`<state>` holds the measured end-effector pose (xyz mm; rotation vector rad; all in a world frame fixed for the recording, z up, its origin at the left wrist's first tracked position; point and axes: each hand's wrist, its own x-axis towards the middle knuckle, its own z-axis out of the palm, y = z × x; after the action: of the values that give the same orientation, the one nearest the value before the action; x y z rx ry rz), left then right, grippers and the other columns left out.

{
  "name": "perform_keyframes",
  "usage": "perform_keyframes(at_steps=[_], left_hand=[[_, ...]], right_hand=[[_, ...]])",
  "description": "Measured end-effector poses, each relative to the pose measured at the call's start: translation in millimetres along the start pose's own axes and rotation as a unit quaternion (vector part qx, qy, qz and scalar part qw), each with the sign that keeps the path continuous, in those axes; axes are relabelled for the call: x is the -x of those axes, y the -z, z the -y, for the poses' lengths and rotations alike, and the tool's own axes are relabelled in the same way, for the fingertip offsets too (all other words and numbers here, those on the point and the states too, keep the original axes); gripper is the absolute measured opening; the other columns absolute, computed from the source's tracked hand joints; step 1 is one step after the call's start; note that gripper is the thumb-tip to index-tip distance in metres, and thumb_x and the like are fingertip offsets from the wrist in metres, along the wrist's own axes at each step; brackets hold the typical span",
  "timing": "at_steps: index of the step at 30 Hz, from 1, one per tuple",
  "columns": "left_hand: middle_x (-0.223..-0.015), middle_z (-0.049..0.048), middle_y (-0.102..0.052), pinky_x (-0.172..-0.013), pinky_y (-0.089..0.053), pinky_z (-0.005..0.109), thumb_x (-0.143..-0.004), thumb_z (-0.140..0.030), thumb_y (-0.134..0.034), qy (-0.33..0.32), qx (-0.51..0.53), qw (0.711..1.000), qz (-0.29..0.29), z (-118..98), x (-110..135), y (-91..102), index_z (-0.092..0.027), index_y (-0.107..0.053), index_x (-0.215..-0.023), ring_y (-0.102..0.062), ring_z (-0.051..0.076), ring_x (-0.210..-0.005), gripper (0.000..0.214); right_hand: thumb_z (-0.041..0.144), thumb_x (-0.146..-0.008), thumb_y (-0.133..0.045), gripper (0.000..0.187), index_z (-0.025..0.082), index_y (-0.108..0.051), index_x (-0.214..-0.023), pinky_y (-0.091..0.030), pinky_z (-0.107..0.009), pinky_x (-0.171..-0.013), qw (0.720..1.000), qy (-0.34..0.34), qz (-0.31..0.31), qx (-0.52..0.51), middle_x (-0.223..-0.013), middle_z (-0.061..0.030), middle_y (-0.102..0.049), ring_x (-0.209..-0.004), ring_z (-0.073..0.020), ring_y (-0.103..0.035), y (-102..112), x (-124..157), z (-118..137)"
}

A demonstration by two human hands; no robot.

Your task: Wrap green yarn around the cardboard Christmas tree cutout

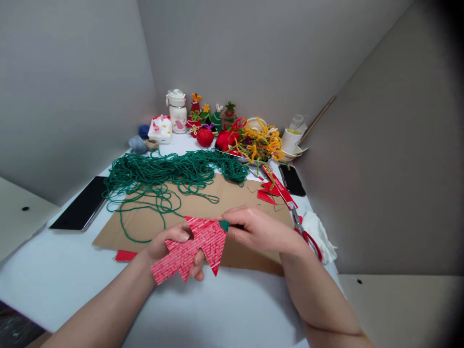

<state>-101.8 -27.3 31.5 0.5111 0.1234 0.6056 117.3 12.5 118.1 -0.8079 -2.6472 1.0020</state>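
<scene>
My left hand (170, 244) grips a red tree-shaped card cutout (195, 246) printed with white text, thumb on top and fingers underneath. At the cutout's pointed tip, my right hand (253, 229) pinches a bit of green yarn (224, 225) against it. Both hands hover just above a sheet of brown cardboard (152, 220) lying on the white table (224, 309). A tangled heap of green yarn (170, 171) spreads over the cardboard's far side.
Red-handled scissors (306, 234) and a white cloth (321, 232) lie to the right. Red card scraps (270, 191), two dark phones (81, 205) (292, 180), a bowl of coloured pipe cleaners (259, 142), yarn balls, small decorated trees (195, 113), a white bottle (177, 111) and cups stand at the back. Grey walls close in.
</scene>
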Motion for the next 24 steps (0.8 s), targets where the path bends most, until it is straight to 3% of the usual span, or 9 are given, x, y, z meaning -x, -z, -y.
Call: perform_keyframes(at_steps=[8,15,24], left_hand=[[-0.065,0.0083,-0.063,-0.062,-0.052,0.036,-0.073,-0.028,-0.049,-0.029,-0.014,0.999,-0.031,-4,-1,-2.8,-0.006,-0.063,-0.081,-0.060,0.017,-0.053,0.028],[-0.069,0.0069,-0.064,-0.063,-0.053,0.034,-0.076,-0.027,-0.047,-0.065,0.009,0.995,-0.077,-7,-3,-4.9,-0.008,-0.063,-0.083,-0.060,0.015,-0.055,0.026],[-0.064,0.0078,-0.062,-0.067,-0.050,0.032,-0.073,-0.032,-0.051,-0.003,0.003,0.995,-0.101,-5,-7,-3.2,-0.006,-0.063,-0.078,-0.057,0.014,-0.056,0.029]], right_hand=[[0.031,-0.092,-0.045,0.024,0.016,-0.060,-0.081,-0.034,-0.020,-0.057,1.000,-0.005,-0.011,0.017,-0.067,0.0011,-0.056,-0.061,-0.0093,-0.047,5,3,0],[0.030,-0.092,-0.045,0.019,0.019,-0.060,-0.099,-0.037,-0.023,-0.065,0.992,-0.043,-0.064,0.104,-0.083,-0.0028,-0.064,-0.073,-0.0127,-0.055,11,15,5],[0.028,-0.095,-0.038,0.025,0.017,-0.060,-0.093,-0.036,-0.026,-0.065,0.974,-0.014,-0.112,0.195,-0.080,-0.0055,-0.061,-0.074,-0.0151,-0.054,8,20,20]])
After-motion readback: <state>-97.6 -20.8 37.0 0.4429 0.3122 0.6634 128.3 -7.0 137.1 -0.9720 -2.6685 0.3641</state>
